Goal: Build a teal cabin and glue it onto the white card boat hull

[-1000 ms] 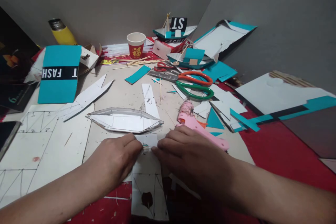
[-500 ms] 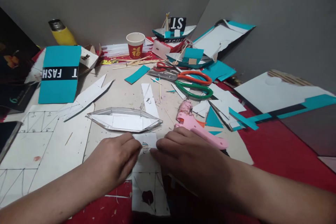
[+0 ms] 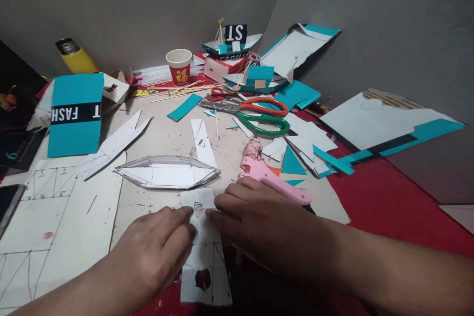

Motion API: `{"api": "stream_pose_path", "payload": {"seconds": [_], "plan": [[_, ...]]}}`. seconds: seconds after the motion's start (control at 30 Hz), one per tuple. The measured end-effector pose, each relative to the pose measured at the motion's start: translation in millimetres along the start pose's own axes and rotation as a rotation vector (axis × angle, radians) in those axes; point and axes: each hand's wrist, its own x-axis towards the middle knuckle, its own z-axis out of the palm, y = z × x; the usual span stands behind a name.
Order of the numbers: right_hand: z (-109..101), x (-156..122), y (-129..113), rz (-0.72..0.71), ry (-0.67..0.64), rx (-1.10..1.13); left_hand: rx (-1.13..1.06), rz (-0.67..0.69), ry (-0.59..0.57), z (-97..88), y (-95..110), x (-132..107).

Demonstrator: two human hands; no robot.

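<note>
My left hand and my right hand rest on a white card strip marked with pencil lines and a dark red stain. The fingertips of both hands meet at the strip's upper part, pressing and pinching it; the fingers are curled. Just beyond the strip lies a white folded card boat hull. A pink glue gun lies beside my right hand.
Orange and green scissors, wooden sticks, teal card scraps, a red paper cup, finished card boats, a teal "FASH" box, a yellow bottle, marked white sheets and a red cloth crowd the table.
The view has shifted a little, so everything sits further left. Both hands have drawn slightly nearer along the strip, fingertips still together.
</note>
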Motion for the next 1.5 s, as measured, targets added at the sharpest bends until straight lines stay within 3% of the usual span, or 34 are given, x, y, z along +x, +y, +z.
{"api": "stream_pose_path", "payload": {"seconds": [0.27, 0.63, 0.87, 1.07, 1.5], "plan": [[1.1, -0.5, 2.1, 0.002, -0.024, 0.028, 0.071, 0.082, -0.026, 4.7, -0.5, -3.8], [-7.6, 0.5, 0.7, 0.007, -0.027, 0.034, 0.05, 0.042, -0.042, 4.6, 0.2, 0.3], [-25.1, -11.5, -1.0, 0.083, 0.232, 0.155, 0.005, -0.015, -0.043, 2.5, 2.3, 4.1], [-17.7, -12.1, -14.9, -0.035, 0.008, 0.072, 0.018, -0.025, -0.042, 0.6, 3.9, 4.5], [-0.4, -4.0, -15.3, -0.035, -0.004, -0.054, -0.015, -0.006, -0.007, 0.4, -0.4, 3.6]]}}
